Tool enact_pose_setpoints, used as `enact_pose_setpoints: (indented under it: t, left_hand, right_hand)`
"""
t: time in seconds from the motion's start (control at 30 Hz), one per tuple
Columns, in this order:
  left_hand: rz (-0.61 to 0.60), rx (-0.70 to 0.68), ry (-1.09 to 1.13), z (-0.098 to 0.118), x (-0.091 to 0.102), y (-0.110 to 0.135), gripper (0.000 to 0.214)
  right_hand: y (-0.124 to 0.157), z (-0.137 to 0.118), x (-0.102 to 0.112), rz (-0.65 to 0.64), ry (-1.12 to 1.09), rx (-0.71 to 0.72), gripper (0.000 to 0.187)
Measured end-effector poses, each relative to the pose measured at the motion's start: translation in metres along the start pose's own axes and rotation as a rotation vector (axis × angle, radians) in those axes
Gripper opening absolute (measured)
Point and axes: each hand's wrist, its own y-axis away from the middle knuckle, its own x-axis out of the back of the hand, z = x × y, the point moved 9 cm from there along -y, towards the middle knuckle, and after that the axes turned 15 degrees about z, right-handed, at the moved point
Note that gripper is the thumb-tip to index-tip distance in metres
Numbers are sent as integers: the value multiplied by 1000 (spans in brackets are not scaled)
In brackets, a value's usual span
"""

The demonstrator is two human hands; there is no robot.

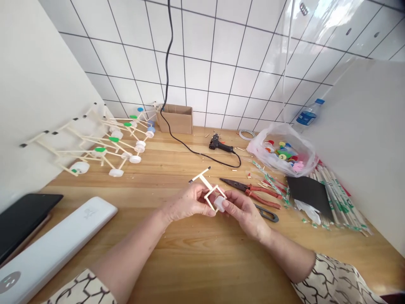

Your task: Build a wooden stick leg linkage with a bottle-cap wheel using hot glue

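Steadying the frame point(206, 182) from the left while pressing the white cap point(220, 204) from the right looks like the sound way to work here, since the sticks are thin and would likely bend or twist under a hard squeeze. The left hand point(186, 202) grasps the frame by its near, square part; the right hand point(248, 213) grips the cap, thumb on its face, right at the square's near right corner. Frame and cap are held up over the near middle of the table point(190, 261), the crossbar with dark ends pointing far and left. Best, I judge, to keep the cap square to the stick and the fingertips off the joint, with pressure even from both sides. As for containers, a clear plastic bag point(255, 147) stands open at the far right, holding a heap of bottle caps, among them yellow, red, blue, green and white, with something pink at its near edge. A cardboard box point(179, 122) sits at the far side against the tiles, open on top; its inside cannot be made out. A blue-topped bottle point(308, 115) leans behind the bag, its fill unclear.
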Motion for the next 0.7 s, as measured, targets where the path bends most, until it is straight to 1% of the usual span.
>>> enact_pose_setpoints:
  t: [0.27,0.4,0.57,0.7]
  left_hand:
    - [69,15,-6,-3,6,0,38]
    - [148,24,-2,-6,13,-2,36]
    - [223,-9,1,-7,20,-4,26]
    - [266,-14,-36,-7,29,-4,30]
  right_hand:
    - [-1,2,2,4,7,26,33]
    - [-1,0,3,25,20,32,34]
    - [0,-2,0,23,42,25,35]
    - [1,1,0,21,48,-13,37]
